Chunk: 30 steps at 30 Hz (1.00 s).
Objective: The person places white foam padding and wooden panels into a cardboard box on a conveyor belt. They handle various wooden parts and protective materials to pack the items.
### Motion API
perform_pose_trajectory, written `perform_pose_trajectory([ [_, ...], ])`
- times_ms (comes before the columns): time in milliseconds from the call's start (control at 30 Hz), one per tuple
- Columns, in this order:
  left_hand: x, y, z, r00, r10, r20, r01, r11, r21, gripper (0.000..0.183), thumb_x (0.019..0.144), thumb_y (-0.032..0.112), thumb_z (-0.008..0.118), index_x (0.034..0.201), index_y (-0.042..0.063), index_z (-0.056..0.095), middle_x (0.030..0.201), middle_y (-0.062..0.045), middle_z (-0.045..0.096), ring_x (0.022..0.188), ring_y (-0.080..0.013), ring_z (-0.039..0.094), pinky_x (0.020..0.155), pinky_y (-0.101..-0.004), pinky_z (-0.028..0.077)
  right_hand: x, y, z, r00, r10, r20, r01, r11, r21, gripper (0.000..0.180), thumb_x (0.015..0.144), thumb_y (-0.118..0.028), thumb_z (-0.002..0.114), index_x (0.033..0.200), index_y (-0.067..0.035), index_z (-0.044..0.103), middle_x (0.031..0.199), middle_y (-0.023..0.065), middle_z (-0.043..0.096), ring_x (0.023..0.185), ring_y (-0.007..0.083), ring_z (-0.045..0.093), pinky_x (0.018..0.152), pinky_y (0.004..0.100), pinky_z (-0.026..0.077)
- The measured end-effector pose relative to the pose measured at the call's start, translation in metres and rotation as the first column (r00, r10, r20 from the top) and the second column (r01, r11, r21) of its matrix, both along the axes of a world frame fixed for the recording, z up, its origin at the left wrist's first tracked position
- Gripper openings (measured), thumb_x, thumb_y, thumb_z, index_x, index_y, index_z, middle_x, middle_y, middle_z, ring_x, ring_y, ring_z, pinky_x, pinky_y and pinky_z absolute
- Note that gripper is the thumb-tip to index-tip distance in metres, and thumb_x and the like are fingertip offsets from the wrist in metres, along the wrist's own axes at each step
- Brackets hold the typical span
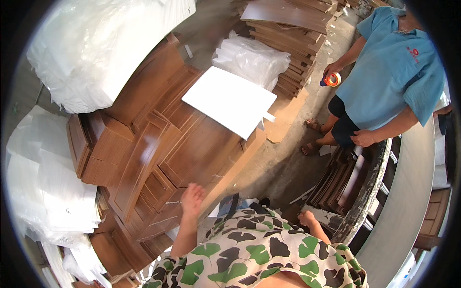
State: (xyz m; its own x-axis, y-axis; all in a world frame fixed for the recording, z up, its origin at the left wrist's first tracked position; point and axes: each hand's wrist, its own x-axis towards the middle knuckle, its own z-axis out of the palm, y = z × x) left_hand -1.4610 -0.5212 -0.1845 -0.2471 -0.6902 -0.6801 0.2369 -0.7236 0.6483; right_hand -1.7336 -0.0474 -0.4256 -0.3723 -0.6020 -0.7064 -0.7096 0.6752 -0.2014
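My left hand [193, 198] hangs with fingers spread beside the stacked brown wooden cabinet doors [198, 154], holding nothing; whether it touches their edge I cannot tell. My right hand [307, 218] is curled at my right side, near a whitish worn ledge [324, 217] below the conveyor; nothing shows in it. A white rectangular panel [230, 100] lies on the far end of the door stack. Against it rests a bundle in clear plastic wrap [252, 59].
A co-worker [389, 75] in a blue shirt stands at right, holding a tape dispenser [332, 79]. A curved conveyor [407, 180] runs along the right, thin brown panels [336, 180] beside it. Wrapped white stacks [108, 46] stand at left; more brown panels [288, 46] are piled at the back.
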Motion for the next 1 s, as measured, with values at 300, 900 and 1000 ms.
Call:
perform_pose_trajectory([
  [300, -0.131, 0.006, -0.003, 0.969, -0.210, 0.130, 0.201, 0.976, 0.084, 0.025, 0.084, 0.025, 0.064, 0.097, 0.006, 0.054, 0.090, -0.008, 0.061, 0.079, -0.0176, 0.061, 0.068, -0.0277, 0.047, -0.123, -0.156, 0.104, 0.869, -0.425, 0.251, 0.474, 0.862, -0.181, 0.027, 0.077, -0.029, 0.058, 0.089, -0.006, 0.066, 0.086, 0.0158, 0.066, 0.083, 0.0282, 0.063, 0.073, 0.0366, 0.050],
  [900, -0.456, -0.146, 0.059, 0.991, 0.056, 0.123, 0.029, 0.801, -0.598, 0.019, 0.088, 0.017, 0.058, 0.098, 0.001, 0.062, 0.088, -0.005, 0.063, 0.080, -0.0127, 0.060, 0.070, -0.0242, 0.046, -0.411, -0.156, 0.118, 0.843, -0.535, 0.058, 0.538, 0.837, -0.099, 0.024, 0.076, -0.025, 0.054, 0.084, -0.007, 0.067, 0.073, 0.0144, 0.064, 0.072, 0.0291, 0.064, 0.068, 0.0385, 0.051],
  [1000, -0.458, -0.133, 0.051, 0.967, 0.199, 0.156, -0.084, 0.835, -0.543, 0.019, 0.087, 0.016, 0.059, 0.097, 0.000, 0.061, 0.087, -0.006, 0.063, 0.078, -0.0128, 0.060, 0.070, -0.0244, 0.047, -0.437, -0.150, 0.119, 0.921, -0.378, 0.100, 0.380, 0.925, -0.007, 0.027, 0.077, -0.025, 0.050, 0.084, -0.005, 0.066, 0.085, 0.0192, 0.064, 0.086, 0.0363, 0.061, 0.076, 0.0423, 0.049],
])
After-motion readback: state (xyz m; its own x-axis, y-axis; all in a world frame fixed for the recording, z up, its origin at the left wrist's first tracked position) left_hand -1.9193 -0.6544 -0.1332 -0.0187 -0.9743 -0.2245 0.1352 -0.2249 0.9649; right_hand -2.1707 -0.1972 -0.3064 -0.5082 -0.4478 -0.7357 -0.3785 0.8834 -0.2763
